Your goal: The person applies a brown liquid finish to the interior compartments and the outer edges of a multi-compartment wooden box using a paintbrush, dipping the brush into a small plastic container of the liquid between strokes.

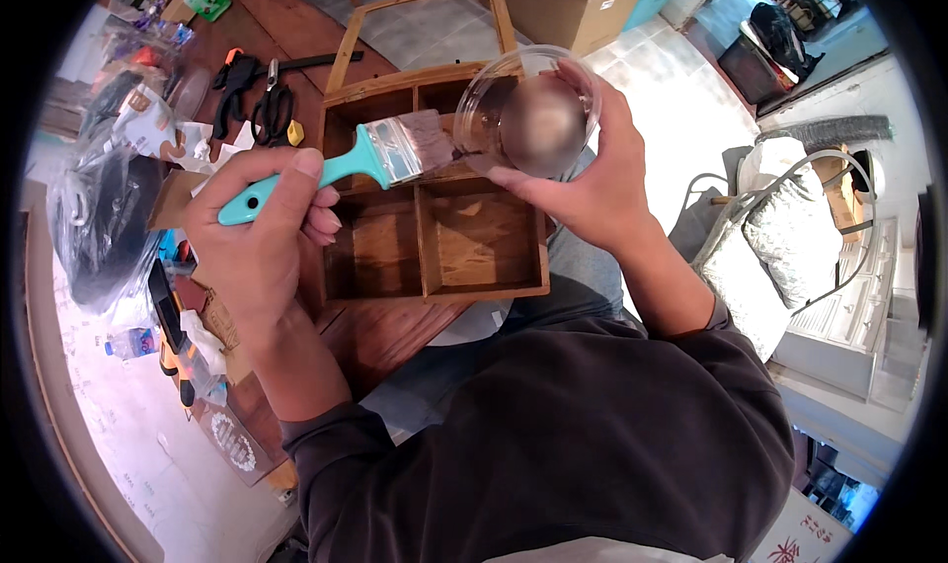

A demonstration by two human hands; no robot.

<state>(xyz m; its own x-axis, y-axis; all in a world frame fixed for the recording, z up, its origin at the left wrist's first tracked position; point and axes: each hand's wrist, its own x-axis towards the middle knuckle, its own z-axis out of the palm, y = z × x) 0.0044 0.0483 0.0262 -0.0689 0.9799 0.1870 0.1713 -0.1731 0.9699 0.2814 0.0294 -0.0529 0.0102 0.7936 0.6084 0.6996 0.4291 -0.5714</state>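
Note:
My left hand (255, 229) is closed around the turquoise handle of a flat paintbrush (357, 162). Its dark-stained bristles point right, and their tips meet or nearly meet the lower left rim of a clear plastic cup (481, 97). That cup is gripped in my right hand (604, 173), thumb at the near side; what lies inside looks blurred and I cannot make it out. Beneath both hands lies a brown wooden box (439, 293) divided into compartments, partly hidden by the brush, cup and hands. Its near compartments show glossy, uneven brown wood.
At the far side of the box stands an open wooden frame (430, 0). Black scissors (271, 114) and a black clamp (235, 84) lie on the wooden table at left, near plastic bags (109, 217). A cardboard box (568, 5) stands beyond; a white bag (780, 227) sits at right.

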